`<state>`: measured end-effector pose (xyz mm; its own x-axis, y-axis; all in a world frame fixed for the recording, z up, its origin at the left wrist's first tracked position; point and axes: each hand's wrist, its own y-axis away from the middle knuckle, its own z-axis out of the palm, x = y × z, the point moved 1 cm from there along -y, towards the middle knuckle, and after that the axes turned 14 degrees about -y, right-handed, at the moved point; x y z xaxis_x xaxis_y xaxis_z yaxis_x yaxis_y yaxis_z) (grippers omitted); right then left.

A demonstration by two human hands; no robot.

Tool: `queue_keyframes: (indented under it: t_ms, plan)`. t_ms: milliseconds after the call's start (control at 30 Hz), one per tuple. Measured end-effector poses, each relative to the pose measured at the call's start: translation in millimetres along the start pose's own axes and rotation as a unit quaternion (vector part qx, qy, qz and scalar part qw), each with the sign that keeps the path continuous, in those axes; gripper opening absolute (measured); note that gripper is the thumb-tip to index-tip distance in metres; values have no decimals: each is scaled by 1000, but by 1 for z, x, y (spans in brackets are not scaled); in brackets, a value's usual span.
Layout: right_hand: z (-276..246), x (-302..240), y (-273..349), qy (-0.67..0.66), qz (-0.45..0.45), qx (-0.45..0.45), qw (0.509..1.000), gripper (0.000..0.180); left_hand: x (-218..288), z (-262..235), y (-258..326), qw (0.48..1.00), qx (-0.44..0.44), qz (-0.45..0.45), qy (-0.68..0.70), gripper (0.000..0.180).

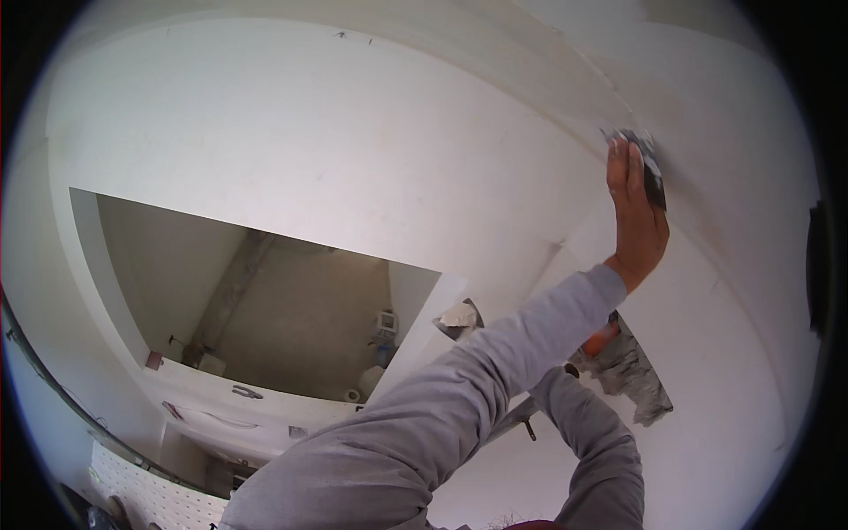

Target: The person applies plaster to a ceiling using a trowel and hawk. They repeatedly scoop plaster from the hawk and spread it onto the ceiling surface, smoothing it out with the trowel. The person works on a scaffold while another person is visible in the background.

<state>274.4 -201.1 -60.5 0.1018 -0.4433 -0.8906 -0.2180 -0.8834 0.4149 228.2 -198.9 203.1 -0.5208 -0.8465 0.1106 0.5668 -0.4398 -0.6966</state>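
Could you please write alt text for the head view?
A person's left hand holds a dark, flat, white-smeared blade against a smooth white surface. Below, a mottled grey plate shows behind the grey-sleeved forearm; leftward is a dim four-sided opening.

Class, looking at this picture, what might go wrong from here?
The dark blade under the left hand might score or ridge the pale surface if tilted. Pale paste on the lower tool may drop off. The left sleeve, crossing near that tool in view, could pick up a smear.
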Motion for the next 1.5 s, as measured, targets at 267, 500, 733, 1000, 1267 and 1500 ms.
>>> queue_keyframes:
  t_ms: [267,500,733,1000,1267,1500]
  plan:
    - [15,-4,28,-198,-23,-78,977,27,36,-265,-45,955,-290,-19,65,80]
    - [74,-25,72,-233,-53,-208,949,25,6,-377,-58,826,-559,68,29,76]
    - [63,-10,81,-142,-70,-210,965,29,18,-397,-46,764,-642,26,-54,67]
    - [59,-10,58,-304,-120,-193,925,32,-69,-478,-191,880,-320,-56,-347,36]
    - [50,-7,32,-173,-77,-106,976,27,-90,-432,-427,960,121,155,-199,22]
    - [68,10,25,-48,-15,-111,993,19,-68,-353,-362,969,50,118,-211,45]
